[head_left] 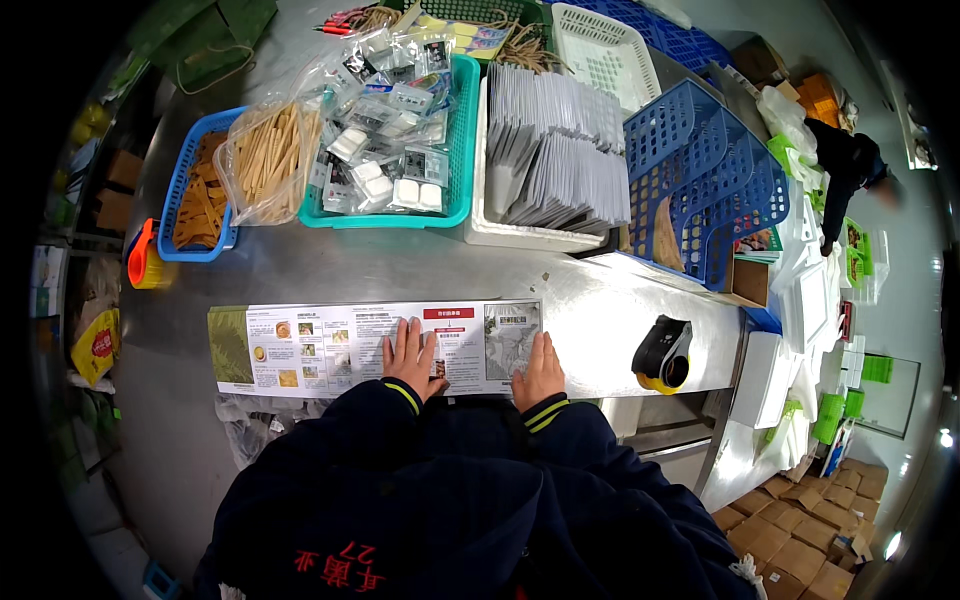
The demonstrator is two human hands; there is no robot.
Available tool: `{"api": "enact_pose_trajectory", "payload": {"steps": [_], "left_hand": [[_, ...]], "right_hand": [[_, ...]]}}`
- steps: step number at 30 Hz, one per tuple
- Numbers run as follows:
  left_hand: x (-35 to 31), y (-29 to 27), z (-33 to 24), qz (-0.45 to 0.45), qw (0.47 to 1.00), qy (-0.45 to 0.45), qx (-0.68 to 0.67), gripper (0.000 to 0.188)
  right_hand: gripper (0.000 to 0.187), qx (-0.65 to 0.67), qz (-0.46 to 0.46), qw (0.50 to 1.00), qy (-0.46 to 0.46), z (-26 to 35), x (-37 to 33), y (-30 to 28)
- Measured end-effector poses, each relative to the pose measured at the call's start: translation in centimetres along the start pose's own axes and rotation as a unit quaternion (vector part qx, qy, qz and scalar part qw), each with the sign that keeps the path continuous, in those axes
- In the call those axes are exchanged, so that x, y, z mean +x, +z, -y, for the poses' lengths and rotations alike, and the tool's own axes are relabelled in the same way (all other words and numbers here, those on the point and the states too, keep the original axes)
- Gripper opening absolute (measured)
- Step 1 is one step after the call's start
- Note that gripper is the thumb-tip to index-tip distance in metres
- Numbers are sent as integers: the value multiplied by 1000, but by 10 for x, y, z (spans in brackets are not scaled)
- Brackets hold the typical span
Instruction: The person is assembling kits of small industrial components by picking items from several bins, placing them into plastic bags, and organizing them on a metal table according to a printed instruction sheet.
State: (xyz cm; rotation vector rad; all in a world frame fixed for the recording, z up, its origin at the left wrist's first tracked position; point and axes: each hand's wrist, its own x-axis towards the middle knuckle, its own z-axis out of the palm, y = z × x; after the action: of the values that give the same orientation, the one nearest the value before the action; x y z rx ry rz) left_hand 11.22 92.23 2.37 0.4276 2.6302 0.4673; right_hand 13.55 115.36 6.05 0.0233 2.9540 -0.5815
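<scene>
A long printed leaflet (345, 350) lies unfolded on the steel table in front of me, with a green panel at its left end and a grey picture panel at its right end. Spread over its middle, my left hand (410, 360) rests with the fingers apart. My right hand (541, 374) lies at the leaflet's right edge, its fingers stretched out and nothing held in it. To the right on the table stands a black-and-yellow looped object (663, 356), whose kind I cannot make out.
Along the back stand a blue basket (229, 240) of wooden pieces, bagged wooden sticks (268, 150), a turquoise basket (466, 150) of small packets, a white box (535, 236) of upright folded papers and a blue slotted basket (715, 170). Another person (845, 165) works at the far right.
</scene>
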Motion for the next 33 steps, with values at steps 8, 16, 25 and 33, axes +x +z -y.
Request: {"api": "enact_pose_trajectory", "payload": {"steps": [8, 16, 25, 33], "left_hand": [[50, -58, -7, -179, 965, 122, -147, 84], [34, -200, -52, -14, 857, 301, -418, 24], [5, -210, -77, 38, 866, 236, -439, 31], [22, -204, -67, -138, 890, 223, -374, 41]], "right_hand": [[17, 509, 97, 854, 51, -10, 29, -63], [20, 456, -4, 890, 5, 0, 73, -129], [34, 810, 247, 529, -52, 77, 28, 5], [31, 494, 361, 786, -85, 60, 39, -104]]}}
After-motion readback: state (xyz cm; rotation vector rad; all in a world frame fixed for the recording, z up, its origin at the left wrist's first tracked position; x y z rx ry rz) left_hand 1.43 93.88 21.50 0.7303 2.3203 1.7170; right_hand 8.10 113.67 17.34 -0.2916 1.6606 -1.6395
